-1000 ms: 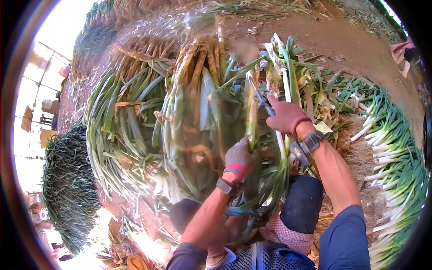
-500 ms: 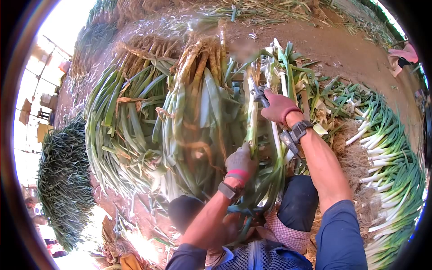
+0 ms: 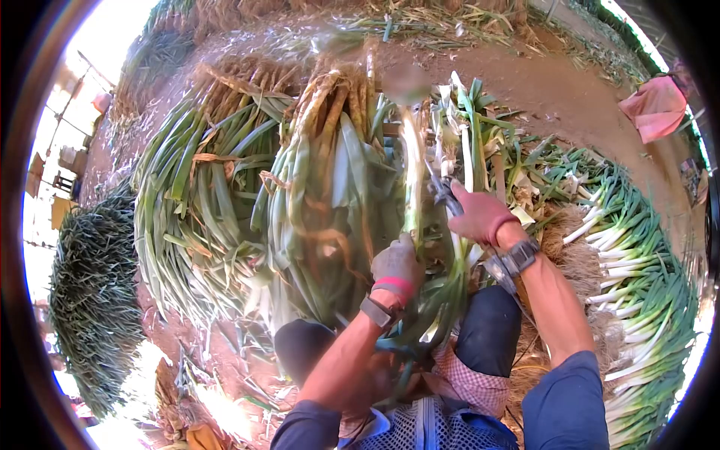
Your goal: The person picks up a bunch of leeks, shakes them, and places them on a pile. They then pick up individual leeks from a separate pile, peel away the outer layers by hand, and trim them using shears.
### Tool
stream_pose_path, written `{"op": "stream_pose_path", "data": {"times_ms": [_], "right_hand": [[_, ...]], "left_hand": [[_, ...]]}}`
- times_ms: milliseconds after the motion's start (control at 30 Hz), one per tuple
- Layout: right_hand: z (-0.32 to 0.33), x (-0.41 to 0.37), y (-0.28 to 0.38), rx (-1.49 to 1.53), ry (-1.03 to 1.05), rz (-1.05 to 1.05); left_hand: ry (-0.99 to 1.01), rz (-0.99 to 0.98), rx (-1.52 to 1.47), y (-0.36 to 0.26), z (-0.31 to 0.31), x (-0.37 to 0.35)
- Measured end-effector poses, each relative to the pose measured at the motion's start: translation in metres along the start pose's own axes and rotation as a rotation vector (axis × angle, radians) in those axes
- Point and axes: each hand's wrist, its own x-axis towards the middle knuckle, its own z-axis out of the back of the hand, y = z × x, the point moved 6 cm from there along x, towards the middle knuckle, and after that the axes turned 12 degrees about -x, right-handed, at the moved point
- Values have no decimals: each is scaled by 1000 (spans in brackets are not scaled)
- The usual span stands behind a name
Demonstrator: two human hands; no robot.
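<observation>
My left hand [image 3: 397, 264], in a grey glove with a red cuff, grips the stalk of a long leek [image 3: 412, 176] that points away from me. Its green leaves hang down between my knees. My right hand [image 3: 481, 216], in a reddish glove, is closed on a pair of shears [image 3: 444, 193] held against the right side of the leek's pale stalk. A band with a watch sits on each wrist.
A big heap of unwashed leeks with muddy roots [image 3: 315, 172] lies in front and to the left. Trimmed leeks with white ends [image 3: 637, 262] are laid in a row on the right. Cut roots and leaves [image 3: 577, 255] litter the dirt ground. A pink cloth [image 3: 656, 105] lies far right.
My right hand has drawn the shears back down along the stalk toward me. The root end of the leek looks shorter and paler now. My left hand keeps its grip.
</observation>
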Motion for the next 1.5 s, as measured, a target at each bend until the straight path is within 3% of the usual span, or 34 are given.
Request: {"op": "stream_pose_path", "data": {"times_ms": [233,367,500,567,767,1033,1233,1300,1500], "right_hand": [[-17,-91,20,-108,100,94],[-25,-121,25,-145,135,135],[-35,-138,21,-166,48,175],[-27,-144,18,-173,-31,92],[-12,-104,34,-166,-47,68],[-1,-11,47,-195,-115,35],[9,-15,61,-25,119,-107],[-2,5,47,-112,-18,-71],[-19,11,34,-106,-162,38]], "left_hand": [[-9,11,-25,-6,23,-11],[24,43,-223,-11,45,-19],[1,-37,-444,-15,58,-30],[64,-77,-551,-12,54,-30],[121,-37,-257,-10,30,-56],[106,-26,-172,1,16,-75],[133,-52,-132,-4,11,-82],[127,-66,-136,-3,10,-80],[119,-98,-136,-5,6,-84]]}}
